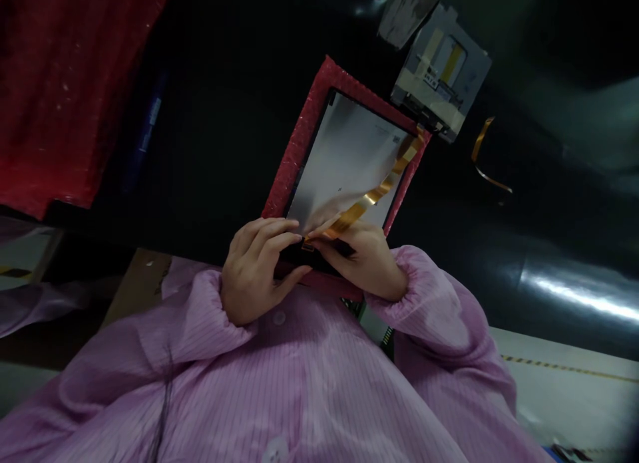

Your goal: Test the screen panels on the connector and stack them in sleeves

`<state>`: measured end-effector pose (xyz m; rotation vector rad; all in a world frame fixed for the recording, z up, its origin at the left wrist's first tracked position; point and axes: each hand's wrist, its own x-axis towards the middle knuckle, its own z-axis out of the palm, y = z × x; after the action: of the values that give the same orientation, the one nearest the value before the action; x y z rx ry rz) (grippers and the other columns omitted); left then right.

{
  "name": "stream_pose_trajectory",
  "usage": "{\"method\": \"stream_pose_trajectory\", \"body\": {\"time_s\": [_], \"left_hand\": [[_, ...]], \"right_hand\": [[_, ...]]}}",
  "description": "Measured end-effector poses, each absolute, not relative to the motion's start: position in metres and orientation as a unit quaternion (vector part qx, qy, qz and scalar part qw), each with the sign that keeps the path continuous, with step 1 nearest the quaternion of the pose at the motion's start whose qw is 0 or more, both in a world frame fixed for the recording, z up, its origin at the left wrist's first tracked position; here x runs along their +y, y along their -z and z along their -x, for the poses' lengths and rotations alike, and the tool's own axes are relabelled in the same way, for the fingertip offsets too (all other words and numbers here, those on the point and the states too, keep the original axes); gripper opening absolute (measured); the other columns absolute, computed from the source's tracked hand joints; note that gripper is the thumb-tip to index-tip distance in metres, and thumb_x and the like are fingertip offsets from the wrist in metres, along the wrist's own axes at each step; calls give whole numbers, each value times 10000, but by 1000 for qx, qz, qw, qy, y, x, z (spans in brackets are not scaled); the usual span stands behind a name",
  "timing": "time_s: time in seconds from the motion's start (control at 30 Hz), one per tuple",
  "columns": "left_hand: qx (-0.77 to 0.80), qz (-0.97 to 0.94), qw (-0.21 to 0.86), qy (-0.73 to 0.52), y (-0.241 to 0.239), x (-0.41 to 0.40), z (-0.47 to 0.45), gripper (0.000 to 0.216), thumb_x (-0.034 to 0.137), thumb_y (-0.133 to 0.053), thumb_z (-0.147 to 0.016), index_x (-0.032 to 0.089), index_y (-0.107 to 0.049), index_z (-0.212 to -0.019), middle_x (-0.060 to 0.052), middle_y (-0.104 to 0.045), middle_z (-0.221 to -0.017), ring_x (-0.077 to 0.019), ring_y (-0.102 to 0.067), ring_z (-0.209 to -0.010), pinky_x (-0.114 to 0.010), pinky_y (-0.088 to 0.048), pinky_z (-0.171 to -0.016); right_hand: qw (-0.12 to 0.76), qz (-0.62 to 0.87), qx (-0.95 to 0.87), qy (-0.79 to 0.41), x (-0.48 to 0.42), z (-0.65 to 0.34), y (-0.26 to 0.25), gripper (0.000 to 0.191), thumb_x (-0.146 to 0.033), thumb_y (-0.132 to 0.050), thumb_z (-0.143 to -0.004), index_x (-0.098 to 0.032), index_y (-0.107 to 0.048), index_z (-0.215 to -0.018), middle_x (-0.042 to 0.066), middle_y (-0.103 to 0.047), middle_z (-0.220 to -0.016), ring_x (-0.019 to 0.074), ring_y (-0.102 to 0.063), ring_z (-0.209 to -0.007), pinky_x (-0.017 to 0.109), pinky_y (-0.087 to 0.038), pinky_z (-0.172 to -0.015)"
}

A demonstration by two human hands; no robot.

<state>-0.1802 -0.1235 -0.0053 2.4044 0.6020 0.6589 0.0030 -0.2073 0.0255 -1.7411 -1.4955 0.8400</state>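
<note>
A flat display panel [344,160] with a grey back lies on a red bubble-wrap sheet [299,134] on the dark table. An orange flex ribbon [379,187] crosses the panel from its far right corner down to its near edge. My left hand [257,267] grips the panel's near edge, fingers curled and pinching at the ribbon's end. My right hand [367,260] is closed on the same near edge, thumb pressed onto the ribbon end. Both wrists come out of pink striped sleeves.
A small metal-framed module [442,74] with yellow tape lies just beyond the panel's far right corner. A loose orange ribbon strip [483,154] rests to its right. A large red bubble-wrap sheet [64,84] covers the far left. The table's near edge runs bottom right.
</note>
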Motion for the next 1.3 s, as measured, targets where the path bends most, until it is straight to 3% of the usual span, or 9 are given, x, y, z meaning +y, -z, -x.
{"method": "stream_pose_trajectory", "body": {"time_s": [0.5, 0.8, 1.1, 1.3], "left_hand": [[224, -902, 274, -248, 6, -123, 180, 442, 374, -736, -803, 199, -524, -1150, -93, -677, -1189, -248, -618, -1141, -445, -472, -1035], [216, -902, 268, -259, 9, -122, 182, 494, 344, -788, -753, 166, -539, -1141, -117, -684, -1179, -263, -621, -1131, -449, -487, -1027], [135, -923, 185, -310, 19, -120, 188, 280, 284, -768, -777, 229, -666, -1033, -68, -712, -1085, -230, -664, -1063, -466, -538, -1007], [86, -933, 141, -319, 22, -115, 189, 249, 266, -741, -805, 231, -706, -1049, -44, -727, -1047, -232, -670, -1072, -470, -567, -991]], "right_hand": [[360, 665, -577, -309, -209, 2, -25, 213, -120, -558, -913, -244, -709, -995, 21, -722, -1029, 187, -668, -978, 352, -542, -913], [354, 680, -565, -305, -211, 5, -28, 182, -85, -584, -898, -202, -711, -957, 23, -736, -1005, 160, -688, -935, 291, -553, -863], [346, 679, -576, -296, -210, 5, -32, 148, -83, -595, -905, -140, -720, -959, 49, -748, -1012, 138, -685, -968, 237, -533, -898], [337, 679, -579, -301, -210, 4, -32, 130, -100, -605, -910, -135, -726, -944, 55, -752, -1008, 141, -684, -962, 242, -529, -894]]}}
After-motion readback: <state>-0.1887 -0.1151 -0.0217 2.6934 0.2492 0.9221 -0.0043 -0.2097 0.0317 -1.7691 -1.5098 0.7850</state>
